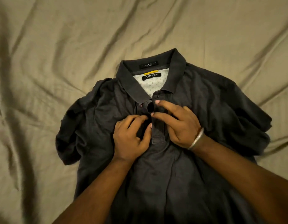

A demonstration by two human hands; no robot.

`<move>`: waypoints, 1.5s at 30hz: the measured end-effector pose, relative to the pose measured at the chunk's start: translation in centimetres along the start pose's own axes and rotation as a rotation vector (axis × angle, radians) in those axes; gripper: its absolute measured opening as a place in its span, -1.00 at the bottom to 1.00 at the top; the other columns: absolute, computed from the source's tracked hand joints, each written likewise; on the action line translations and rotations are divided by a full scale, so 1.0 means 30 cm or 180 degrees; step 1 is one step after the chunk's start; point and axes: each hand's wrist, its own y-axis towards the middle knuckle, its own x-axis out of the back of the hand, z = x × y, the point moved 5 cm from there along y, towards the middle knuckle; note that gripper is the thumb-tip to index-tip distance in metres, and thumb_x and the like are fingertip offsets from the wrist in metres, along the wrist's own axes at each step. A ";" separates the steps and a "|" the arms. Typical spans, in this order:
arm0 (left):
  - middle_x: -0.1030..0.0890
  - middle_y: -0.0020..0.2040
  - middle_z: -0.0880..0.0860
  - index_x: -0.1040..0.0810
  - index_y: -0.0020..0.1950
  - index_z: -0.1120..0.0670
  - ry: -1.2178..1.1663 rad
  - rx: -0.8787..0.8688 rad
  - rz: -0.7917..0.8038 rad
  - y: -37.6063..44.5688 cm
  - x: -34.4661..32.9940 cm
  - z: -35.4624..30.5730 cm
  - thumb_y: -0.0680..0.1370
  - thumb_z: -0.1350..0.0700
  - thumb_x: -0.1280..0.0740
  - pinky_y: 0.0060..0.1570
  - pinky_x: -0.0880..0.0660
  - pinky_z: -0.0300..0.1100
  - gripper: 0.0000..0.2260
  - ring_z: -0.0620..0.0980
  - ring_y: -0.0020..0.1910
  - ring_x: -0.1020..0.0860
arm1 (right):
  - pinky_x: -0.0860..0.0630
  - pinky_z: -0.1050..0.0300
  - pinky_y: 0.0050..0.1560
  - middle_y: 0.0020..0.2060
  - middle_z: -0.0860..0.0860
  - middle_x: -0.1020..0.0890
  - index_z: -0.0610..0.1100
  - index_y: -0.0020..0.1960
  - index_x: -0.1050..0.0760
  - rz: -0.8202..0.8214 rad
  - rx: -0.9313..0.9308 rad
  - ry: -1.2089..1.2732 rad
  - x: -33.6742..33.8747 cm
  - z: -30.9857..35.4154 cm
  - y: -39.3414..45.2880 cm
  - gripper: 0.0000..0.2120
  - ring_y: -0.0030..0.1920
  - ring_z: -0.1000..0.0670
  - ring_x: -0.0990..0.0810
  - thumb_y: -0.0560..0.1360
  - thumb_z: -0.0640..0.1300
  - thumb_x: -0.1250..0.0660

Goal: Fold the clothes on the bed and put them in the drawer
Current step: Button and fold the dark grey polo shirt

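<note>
Flat on a wrinkled beige bed sheet (59, 46), face up: a dark charcoal short-sleeved polo shirt (212, 110), collar (128, 81) towards the far side, hem running out of view at the near edge; left sleeve bunched and crumpled, right sleeve rumpled too. Inside the open neck: a pale patterned lining, a black label reading HOLLYWOOD (151, 76), a small yellow loop (151, 73) just above it, and a second black size label (148, 64) on the collar band. At the button placket (158, 130), both hands close together, touching at the fingertips. Left hand (132, 136) on the shirt's left chest beside the placket, fingers curled, thumb and forefinger pinching the placket's edge. Right hand (179, 125) on the other side, fingers bent, forefinger and thumb tips nipping the upper part of the placket, where a bit of fabric stands rolled up near the collar; silver metal bangle (196, 139) round the right wrist. Both forearms reaching in from the near edge over the shirt's lower front.
</note>
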 end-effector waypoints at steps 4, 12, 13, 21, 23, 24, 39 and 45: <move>-0.67 -0.08 0.01 -0.68 -0.01 0.11 0.0006 -0.0050 -0.0113 -0.006 -0.004 0.004 0.54 0.05 -0.38 -0.13 -0.51 -0.06 -0.84 -0.01 -0.12 -0.63 | -0.57 -0.06 -0.16 0.37 -0.05 -0.51 -0.11 0.28 -0.56 0.0692 0.0392 -0.0006 0.025 -0.020 0.094 -0.58 -0.05 -0.16 -0.59 0.46 -0.26 -0.21; -0.67 -0.10 0.02 -0.67 -0.02 0.16 -0.0286 0.0070 -0.0168 -0.008 -0.005 0.010 0.56 0.12 -0.40 -0.13 -0.53 -0.04 -0.88 -0.04 -0.14 -0.61 | -0.58 0.03 0.07 0.22 -0.14 -0.59 -0.20 0.02 -0.60 0.0629 0.0559 -0.0004 0.098 -0.026 0.086 -0.85 0.13 -0.16 -0.61 0.48 -0.20 -0.33; -0.66 -0.11 0.03 -0.66 -0.02 0.18 -0.0276 0.0082 -0.0178 -0.008 -0.005 0.012 0.56 0.12 -0.39 -0.12 -0.54 -0.05 -0.87 -0.03 -0.14 -0.61 | -0.58 0.03 0.07 0.18 -0.14 -0.62 -0.21 0.04 -0.61 0.0530 0.0585 0.0077 0.098 -0.015 0.078 -0.83 0.09 -0.16 -0.62 0.49 -0.22 -0.31; -0.67 -0.10 0.01 -0.67 -0.02 0.18 -0.0615 0.0309 -0.0115 0.005 -0.002 0.031 0.57 0.10 -0.33 -0.09 -0.54 -0.16 -0.82 -0.10 -0.11 -0.60 | -0.57 0.05 0.02 -0.05 -0.16 -0.65 -0.32 0.08 -0.61 0.0221 0.0171 0.0831 -0.018 0.021 0.054 -0.79 -0.06 -0.11 -0.63 0.56 -0.23 -0.27; -0.67 -0.11 -0.02 -0.67 -0.03 0.17 -0.0706 0.0393 -0.0076 0.008 -0.004 0.037 0.57 0.08 -0.34 -0.10 -0.54 -0.16 -0.82 -0.10 -0.11 -0.61 | -0.57 0.06 0.02 -0.05 -0.16 -0.65 -0.32 0.08 -0.61 0.0112 0.0091 0.0831 -0.029 0.011 0.051 -0.79 -0.06 -0.10 -0.64 0.57 -0.22 -0.28; -0.67 -0.11 -0.03 -0.67 -0.03 0.16 -0.0753 0.0425 -0.0050 0.009 -0.007 0.040 0.57 0.07 -0.34 -0.10 -0.54 -0.16 -0.81 -0.11 -0.11 -0.61 | -0.57 0.06 0.02 -0.05 -0.17 -0.65 -0.32 0.09 -0.61 0.0071 0.0077 0.0800 -0.035 0.009 0.049 -0.79 -0.06 -0.11 -0.63 0.57 -0.21 -0.28; -0.69 -0.17 -0.07 -0.72 -0.07 0.11 -0.1068 0.0593 0.0218 0.021 0.002 0.037 0.42 -0.07 -0.48 -0.16 -0.60 -0.10 -0.74 -0.17 -0.20 -0.63 | -0.57 0.03 0.01 -0.01 -0.16 -0.63 -0.31 0.08 -0.59 0.0009 0.0117 0.0729 -0.051 0.005 0.029 -0.82 -0.02 -0.10 -0.61 0.55 -0.28 -0.27; -0.70 -0.15 -0.05 -0.73 -0.07 0.13 -0.1453 0.0742 0.0340 0.024 -0.009 0.057 0.46 0.04 -0.48 -0.10 -0.60 -0.12 -0.83 -0.14 -0.14 -0.66 | -0.57 0.08 0.09 0.00 -0.13 -0.65 -0.30 0.09 -0.62 -0.0022 0.0052 0.1067 -0.045 -0.009 0.032 -0.84 0.03 -0.04 -0.63 0.57 -0.28 -0.31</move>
